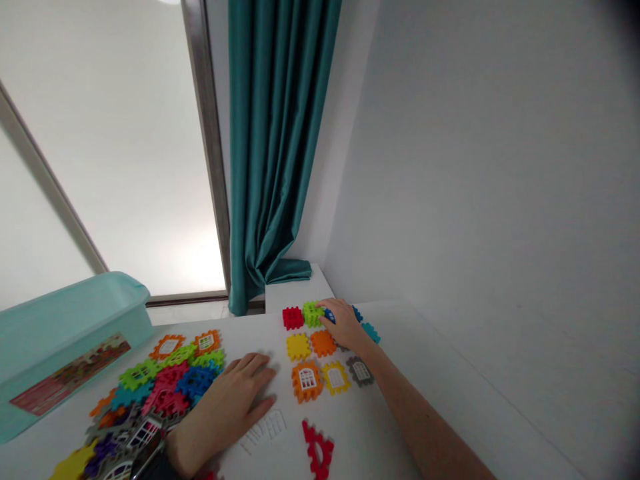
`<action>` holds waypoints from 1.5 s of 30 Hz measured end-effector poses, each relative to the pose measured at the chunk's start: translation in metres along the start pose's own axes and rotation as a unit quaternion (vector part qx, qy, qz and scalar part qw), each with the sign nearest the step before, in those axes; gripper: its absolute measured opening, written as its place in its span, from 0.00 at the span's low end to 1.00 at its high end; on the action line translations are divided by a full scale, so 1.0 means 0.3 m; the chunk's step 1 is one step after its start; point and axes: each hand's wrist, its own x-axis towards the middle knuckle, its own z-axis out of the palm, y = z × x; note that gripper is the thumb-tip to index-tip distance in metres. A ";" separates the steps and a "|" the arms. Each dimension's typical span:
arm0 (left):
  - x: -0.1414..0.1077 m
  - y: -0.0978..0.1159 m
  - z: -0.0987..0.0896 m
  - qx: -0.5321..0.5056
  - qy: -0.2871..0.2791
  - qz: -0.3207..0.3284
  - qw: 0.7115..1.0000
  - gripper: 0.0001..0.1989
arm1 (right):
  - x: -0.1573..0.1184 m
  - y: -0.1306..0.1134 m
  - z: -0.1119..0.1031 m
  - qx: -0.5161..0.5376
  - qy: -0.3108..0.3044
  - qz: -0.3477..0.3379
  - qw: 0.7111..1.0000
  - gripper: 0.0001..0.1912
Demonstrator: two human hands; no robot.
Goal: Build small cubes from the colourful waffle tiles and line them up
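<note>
My left hand [235,399] rests on the table, fingers spread and nothing in it. Beside its wrist lies a heap of interlocking building tiles, with blue ones [195,381] and red ones [167,390] nearest. Small white window frames [270,425] lie under and beside its thumb. My right hand [344,322] is at the back row of tiles, thumb and fingers around a blue tile [329,315] that they partly hide. A green tile [312,314] touches that grip on the left, next to a red tile [293,318]. Yellow [299,347] and orange [323,343] tiles lie in front.
Nearer rows hold orange [307,381], yellow [335,378] and grey [360,371] window tiles. A red triangular piece [317,450] lies at the front. A pale green bin [75,320] stands at left; a teal curtain [280,133] hangs behind, a wall [475,200] at right.
</note>
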 end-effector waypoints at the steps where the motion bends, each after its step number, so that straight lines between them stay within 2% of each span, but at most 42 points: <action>1: 0.000 -0.001 0.001 0.000 -0.002 -0.001 1.000 0.17 | 0.001 0.002 0.001 -0.001 0.001 0.001 1.000 0.16; 7: -0.004 -0.012 0.014 0.000 0.010 0.004 1.000 0.17 | 0.004 0.007 0.008 -0.003 0.002 0.001 1.000 0.16; 15: -0.004 0.000 0.006 0.007 -0.006 -0.002 1.000 0.19 | 0.005 0.013 0.012 -0.001 -0.003 0.005 1.000 0.16; 29: -0.008 -0.014 0.020 0.006 0.021 0.013 1.000 0.17 | 0.000 0.016 0.022 -0.001 -0.005 -0.004 1.000 0.14; 45: -0.004 0.006 -0.003 0.013 -0.014 -0.002 1.000 0.20 | 0.001 -0.004 0.005 -0.009 -0.019 0.014 1.000 0.15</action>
